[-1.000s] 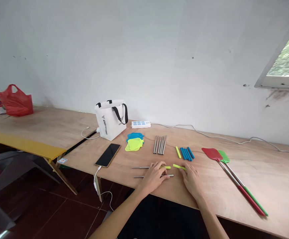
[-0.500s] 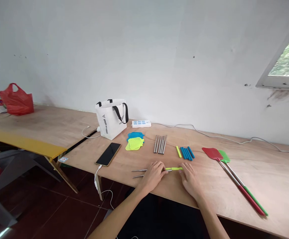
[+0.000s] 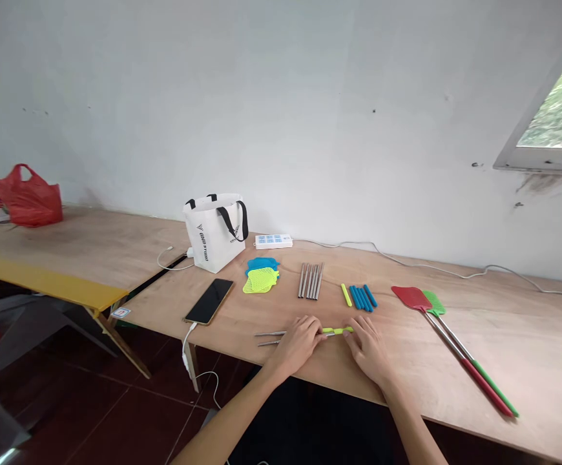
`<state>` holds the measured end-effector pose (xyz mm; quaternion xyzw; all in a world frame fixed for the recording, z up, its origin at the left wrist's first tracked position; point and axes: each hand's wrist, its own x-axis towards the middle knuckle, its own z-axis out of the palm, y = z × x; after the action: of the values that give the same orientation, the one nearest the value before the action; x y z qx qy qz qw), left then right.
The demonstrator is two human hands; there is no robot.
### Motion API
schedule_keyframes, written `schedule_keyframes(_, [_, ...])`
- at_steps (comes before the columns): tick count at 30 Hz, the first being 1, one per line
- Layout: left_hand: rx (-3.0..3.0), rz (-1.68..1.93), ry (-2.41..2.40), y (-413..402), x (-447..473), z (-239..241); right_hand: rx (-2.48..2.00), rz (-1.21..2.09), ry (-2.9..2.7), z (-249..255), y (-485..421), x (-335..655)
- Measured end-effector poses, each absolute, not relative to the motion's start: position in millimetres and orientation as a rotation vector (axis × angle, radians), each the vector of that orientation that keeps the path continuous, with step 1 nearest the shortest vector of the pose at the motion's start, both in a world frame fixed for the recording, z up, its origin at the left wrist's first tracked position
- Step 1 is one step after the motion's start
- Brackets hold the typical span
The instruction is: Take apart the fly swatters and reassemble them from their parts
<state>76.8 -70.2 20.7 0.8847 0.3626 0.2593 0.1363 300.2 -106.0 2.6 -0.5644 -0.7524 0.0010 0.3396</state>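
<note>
Near the table's front edge, my left hand [image 3: 301, 341] is closed over thin metal tubes [image 3: 268, 334], whose ends poke out to its left. Between my hands show yellow-green handle sleeves [image 3: 343, 330] and a short stretch of bare metal. My right hand [image 3: 367, 345] is closed at the sleeves' right end, its fingers hiding part of them. Just beyond lie a loose yellow-green sleeve [image 3: 346, 295] and several blue sleeves [image 3: 362, 298]. A row of metal tubes [image 3: 311, 281] and mesh swatter heads in yellow-green [image 3: 260, 280] and blue [image 3: 262, 263] lie further left.
Two fly swatters, one red [image 3: 411, 298] and one green [image 3: 436, 302], lie on the right. A cabled phone [image 3: 210, 301], a white bag [image 3: 216, 236] and a power strip [image 3: 273, 241] are on the left and back. A second table [image 3: 97, 239] adjoins on the left.
My right hand has shifted slightly left, towards my left hand. Less of the yellow-green sleeve's length lies in one run between them; bare metal shows beside it. The view has turned slightly.
</note>
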Motion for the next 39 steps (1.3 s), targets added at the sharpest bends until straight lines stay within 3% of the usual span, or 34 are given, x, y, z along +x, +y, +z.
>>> schedule_keyframes(39, [2.567,0.786,0.927,-73.0,75.1,23.7,-1.419,0.218,-2.176,21.5,-114.4,289.7])
